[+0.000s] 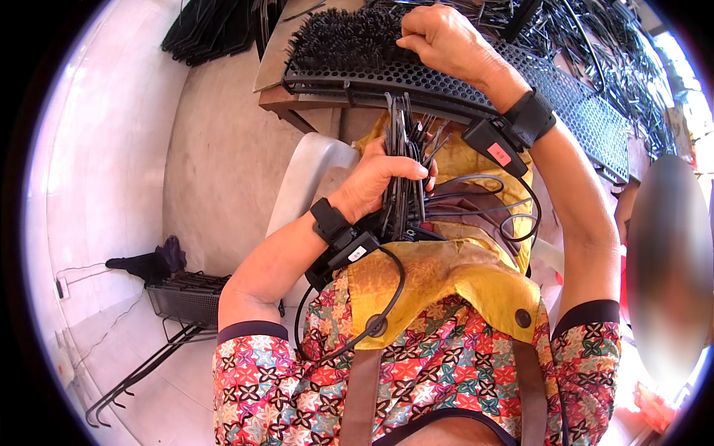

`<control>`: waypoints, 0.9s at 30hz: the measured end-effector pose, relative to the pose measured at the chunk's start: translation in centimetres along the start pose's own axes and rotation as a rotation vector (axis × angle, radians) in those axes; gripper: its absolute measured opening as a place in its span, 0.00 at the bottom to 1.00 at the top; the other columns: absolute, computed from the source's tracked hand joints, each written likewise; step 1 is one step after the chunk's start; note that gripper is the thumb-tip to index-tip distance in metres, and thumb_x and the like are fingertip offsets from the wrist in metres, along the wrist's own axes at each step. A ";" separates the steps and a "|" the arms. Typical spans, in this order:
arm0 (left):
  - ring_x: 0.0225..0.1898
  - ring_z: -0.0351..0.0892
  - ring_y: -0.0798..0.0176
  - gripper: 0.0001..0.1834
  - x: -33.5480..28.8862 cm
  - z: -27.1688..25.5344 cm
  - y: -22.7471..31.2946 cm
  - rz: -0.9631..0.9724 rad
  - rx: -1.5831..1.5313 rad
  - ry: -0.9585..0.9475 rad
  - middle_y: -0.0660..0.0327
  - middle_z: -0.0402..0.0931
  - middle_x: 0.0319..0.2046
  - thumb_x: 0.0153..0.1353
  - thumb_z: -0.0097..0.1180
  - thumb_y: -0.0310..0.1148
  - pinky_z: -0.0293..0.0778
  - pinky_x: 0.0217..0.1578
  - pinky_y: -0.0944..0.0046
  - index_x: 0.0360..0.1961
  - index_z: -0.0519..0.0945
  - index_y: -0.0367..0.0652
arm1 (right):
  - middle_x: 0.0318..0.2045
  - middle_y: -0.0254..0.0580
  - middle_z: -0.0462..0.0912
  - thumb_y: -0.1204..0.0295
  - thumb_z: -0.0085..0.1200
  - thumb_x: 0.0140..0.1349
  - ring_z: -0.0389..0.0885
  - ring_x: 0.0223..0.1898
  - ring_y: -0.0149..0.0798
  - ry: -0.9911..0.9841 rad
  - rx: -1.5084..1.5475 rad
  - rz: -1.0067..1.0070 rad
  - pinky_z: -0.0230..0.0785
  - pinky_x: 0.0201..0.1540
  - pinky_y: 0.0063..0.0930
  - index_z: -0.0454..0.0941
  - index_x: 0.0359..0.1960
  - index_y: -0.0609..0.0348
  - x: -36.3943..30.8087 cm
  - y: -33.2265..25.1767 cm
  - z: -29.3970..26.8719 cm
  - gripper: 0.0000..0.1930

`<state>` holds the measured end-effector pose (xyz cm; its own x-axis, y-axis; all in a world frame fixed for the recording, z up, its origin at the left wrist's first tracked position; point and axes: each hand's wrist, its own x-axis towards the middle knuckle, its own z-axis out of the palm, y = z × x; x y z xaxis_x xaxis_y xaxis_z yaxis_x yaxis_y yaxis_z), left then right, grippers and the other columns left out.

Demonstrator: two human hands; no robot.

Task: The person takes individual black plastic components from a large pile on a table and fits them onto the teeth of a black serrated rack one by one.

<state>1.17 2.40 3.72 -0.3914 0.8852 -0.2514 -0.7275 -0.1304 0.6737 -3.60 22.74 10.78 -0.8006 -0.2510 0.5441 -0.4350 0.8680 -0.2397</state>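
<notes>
My left hand (pixel 375 178) is wrapped round an upright bundle of thin black strips (pixel 400 134) in front of my yellow apron (pixel 424 271). The thumb lies across the strips, and their upper ends stick out above the fist. Raised to the far side, my right hand (pixel 450 43) is closed, its fingers curled in at the edge of a dense heap of short black pieces (pixel 346 41). Whatever those fingers hold, if anything, is hidden. The heap rests on a black perforated metal tray (pixel 372 83).
A larger perforated panel (pixel 576 108) and a loose mass of black strips (pixel 625 67) spread at the far right. Black stacks (pixel 208 30) stand far left. A black wire basket rack (pixel 186 301) is at left, a pale chair (pixel 305 167) nearer. A blurred person (pixel 669 267) is at right.
</notes>
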 end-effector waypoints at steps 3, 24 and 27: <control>0.31 0.77 0.57 0.23 0.1 -0.3 0.0 -0.007 0.022 -0.015 0.52 0.76 0.31 0.45 0.55 0.21 0.75 0.36 0.58 0.46 0.69 0.40 | 0.17 0.54 0.73 0.72 0.57 0.46 0.75 0.25 0.57 -0.029 -0.015 0.020 0.66 0.27 0.44 0.71 0.17 0.64 0.5 0.4 0.0 0.09; 0.30 0.77 0.57 0.20 0.1 -0.3 -0.1 0.022 0.020 -0.009 0.53 0.77 0.30 0.44 0.56 0.20 0.75 0.35 0.59 0.42 0.71 0.37 | 0.28 0.44 0.82 0.73 0.61 0.51 0.79 0.33 0.47 0.415 -0.174 0.046 0.73 0.36 0.34 0.80 0.34 0.61 -5.4 -1.7 -2.2 0.09; 0.30 0.77 0.57 0.20 -0.1 -0.3 -0.1 0.031 0.007 -0.013 0.53 0.77 0.30 0.44 0.56 0.20 0.75 0.35 0.58 0.42 0.71 0.37 | 0.27 0.45 0.81 0.74 0.59 0.53 0.80 0.27 0.40 0.326 -0.002 0.292 0.72 0.30 0.28 0.79 0.36 0.63 -7.7 -3.0 -2.9 0.09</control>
<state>1.14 2.26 3.47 -0.4067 0.8863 -0.2214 -0.7107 -0.1547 0.6862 5.01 23.32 9.61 -0.7179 0.1531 0.6791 -0.2089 0.8832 -0.4199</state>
